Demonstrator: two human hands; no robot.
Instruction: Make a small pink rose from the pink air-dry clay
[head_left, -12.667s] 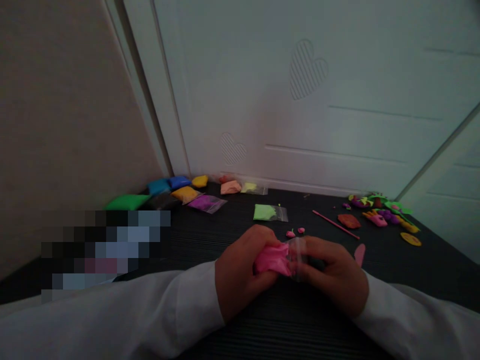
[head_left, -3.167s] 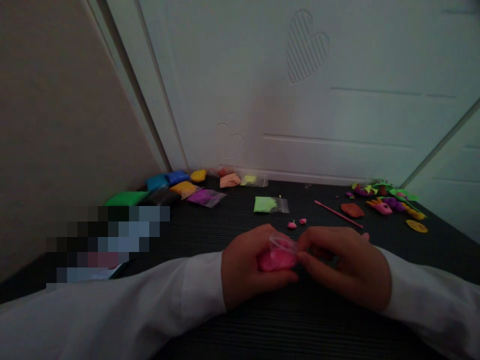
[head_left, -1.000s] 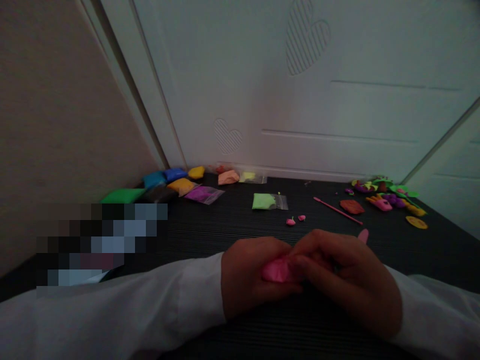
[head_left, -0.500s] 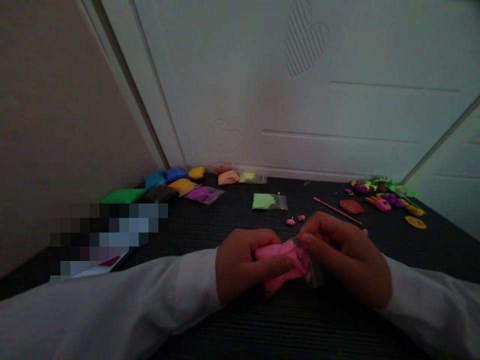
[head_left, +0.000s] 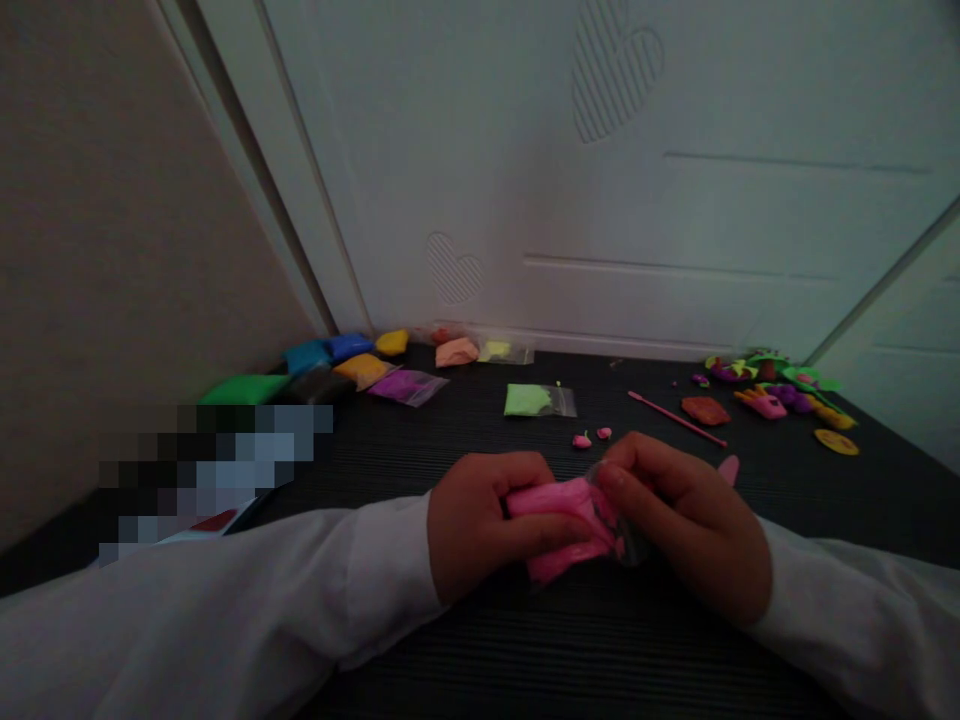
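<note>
A clear zip bag of pink modelling clay (head_left: 551, 499) is held between my hands, low over the dark table. My left hand (head_left: 487, 530) grips its clay-filled end, thumb across the front and fingers behind. My right hand (head_left: 686, 520) pinches the bag's clear upper edge between thumb and fingertips. Just beyond the hands lie two small pink clay pieces (head_left: 582, 441). Behind them rests a bag of light green clay (head_left: 528, 400). A pink stick tool (head_left: 675, 417) lies to the right, and a pink flat tool (head_left: 727, 470) shows partly behind my right hand.
Bags of clay in several colours, such as purple (head_left: 405, 386) and green (head_left: 244, 389), line the back left. A blurred-out device (head_left: 240, 490) lies by my left sleeve. At the right are clay figures (head_left: 765, 402), a reddish-brown lump (head_left: 705, 410) and a yellow oval (head_left: 836, 441). A white door (head_left: 487, 170) stands behind.
A second ago the bag was bunched in my left hand with both hands close together. Now it is turned flatter, its clear end showing, and my right hand pinches that edge.
</note>
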